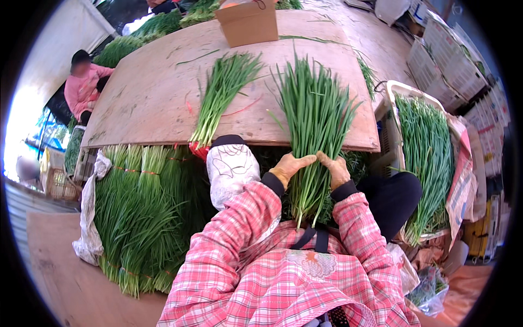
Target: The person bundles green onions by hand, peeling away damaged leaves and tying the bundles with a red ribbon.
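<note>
Between my hands is a large bunch of green garlic chives (pixel 317 111). Its leaf tips fan out over the wooden table, while the pale stems point down toward my lap. My left hand (pixel 290 168) closes round the bunch from the left, and my right hand (pixel 334 169) grips it from the right, the thumbs nearly meeting in front. A smaller bunch of chives (pixel 222 92) lies on the table to the left, its stem end by some red ties (pixel 199 149) at the near edge.
An open cardboard box (pixel 248 26) stands far back on the table (pixel 158 87). Tied chive bundles (pixel 136 207) are piled at the left. At the right, a white crate (pixel 390 133) holds loose chives (pixel 425 158). A person in pink (pixel 84 84) sits beyond the table's left edge.
</note>
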{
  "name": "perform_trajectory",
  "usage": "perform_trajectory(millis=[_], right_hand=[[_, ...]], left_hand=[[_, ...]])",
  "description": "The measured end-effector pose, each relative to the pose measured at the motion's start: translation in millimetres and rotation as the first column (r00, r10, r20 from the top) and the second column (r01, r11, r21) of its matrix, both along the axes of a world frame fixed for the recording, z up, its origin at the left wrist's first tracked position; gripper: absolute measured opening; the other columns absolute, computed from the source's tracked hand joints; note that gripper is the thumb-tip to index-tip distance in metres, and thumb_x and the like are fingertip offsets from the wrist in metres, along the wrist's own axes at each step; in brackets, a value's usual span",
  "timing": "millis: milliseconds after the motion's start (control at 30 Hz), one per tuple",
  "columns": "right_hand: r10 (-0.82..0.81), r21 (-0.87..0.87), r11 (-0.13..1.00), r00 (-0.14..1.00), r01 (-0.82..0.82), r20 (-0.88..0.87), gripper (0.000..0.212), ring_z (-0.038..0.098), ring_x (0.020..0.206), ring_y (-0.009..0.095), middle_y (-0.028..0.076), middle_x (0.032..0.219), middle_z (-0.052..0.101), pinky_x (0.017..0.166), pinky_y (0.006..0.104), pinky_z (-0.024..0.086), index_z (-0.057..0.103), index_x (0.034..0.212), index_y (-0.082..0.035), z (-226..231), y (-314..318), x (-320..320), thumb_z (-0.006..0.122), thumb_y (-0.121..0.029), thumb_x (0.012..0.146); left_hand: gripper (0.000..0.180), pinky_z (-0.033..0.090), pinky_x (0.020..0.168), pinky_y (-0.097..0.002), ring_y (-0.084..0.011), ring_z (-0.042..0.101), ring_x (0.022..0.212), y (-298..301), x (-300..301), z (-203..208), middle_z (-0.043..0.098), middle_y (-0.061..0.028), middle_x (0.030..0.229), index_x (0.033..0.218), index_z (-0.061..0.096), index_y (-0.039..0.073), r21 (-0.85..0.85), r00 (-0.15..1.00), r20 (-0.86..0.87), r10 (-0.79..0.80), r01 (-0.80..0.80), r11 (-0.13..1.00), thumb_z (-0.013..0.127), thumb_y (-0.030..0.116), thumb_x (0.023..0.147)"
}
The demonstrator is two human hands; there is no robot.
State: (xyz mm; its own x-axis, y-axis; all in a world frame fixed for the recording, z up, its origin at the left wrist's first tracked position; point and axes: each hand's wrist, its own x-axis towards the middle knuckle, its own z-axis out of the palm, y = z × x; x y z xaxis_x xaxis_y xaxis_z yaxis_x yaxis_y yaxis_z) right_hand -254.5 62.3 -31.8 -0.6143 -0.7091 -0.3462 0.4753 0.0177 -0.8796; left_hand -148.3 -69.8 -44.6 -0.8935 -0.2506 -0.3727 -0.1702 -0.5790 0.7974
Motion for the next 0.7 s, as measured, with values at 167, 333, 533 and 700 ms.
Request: perform_trajectory(millis=[167,333,533,700], right_hand=[[-0.136,-0.138,0.985,0.950,0.100,-0.281,0.038,0.060,0.085,0.016,0.007,0.100,0.063,0.075,0.0292,0.049,0.055,0.110,0.001,34.8,9.5,22.1,0.070,-0.017,0.081],[-0.316,-0.369,0.922,0.776,0.117,-0.545,0.036,0.061,0.085,0.015,0.008,0.099,0.064,0.076,0.0277,0.051,0.055,0.107,0.001,141.4,15.2,0.0,0.072,-0.006,0.076],[-0.317,-0.429,0.902,0.621,-0.034,-0.717,0.047,0.062,0.088,0.018,0.011,0.099,0.065,0.079,0.0290,0.052,0.055,0.107,0.002,212.6,-5.7,-45.9,0.079,-0.016,0.071],[-0.084,-0.111,0.994,0.541,-0.019,-0.837,0.041,0.061,0.084,0.014,0.007,0.096,0.066,0.077,0.0291,0.051,0.061,0.103,0.000,174.2,-33.0,-57.7,0.077,-0.013,0.068]], left_hand=[[0.036,0.048,0.075,-0.0283,-0.0115,0.058,0.084,18.8,3.8,24.4,0.063,-0.0042,0.098,0.108,0.061,0.001,-0.172,0.971,-0.212,0.109,-0.147,0.974,0.068,0.025,0.083],[0.032,0.048,0.075,-0.0281,-0.0102,0.058,0.082,22.9,-14.7,168.4,0.065,-0.0066,0.094,0.102,0.061,-0.004,-0.593,0.886,-0.463,-0.032,-0.283,0.754,0.070,0.018,0.079],[0.028,0.051,0.072,-0.0249,-0.0126,0.063,0.079,-12.1,-63.6,245.5,0.067,-0.0075,0.090,0.098,0.063,-0.003,-0.549,0.702,-0.685,-0.195,-0.321,0.772,0.073,0.004,0.072],[0.034,0.052,0.073,-0.0263,-0.0132,0.063,0.077,-44.2,-75.2,197.3,0.067,-0.0079,0.090,0.099,0.063,-0.004,-0.605,0.826,-0.518,-0.222,-0.171,0.777,0.075,0.004,0.069]])
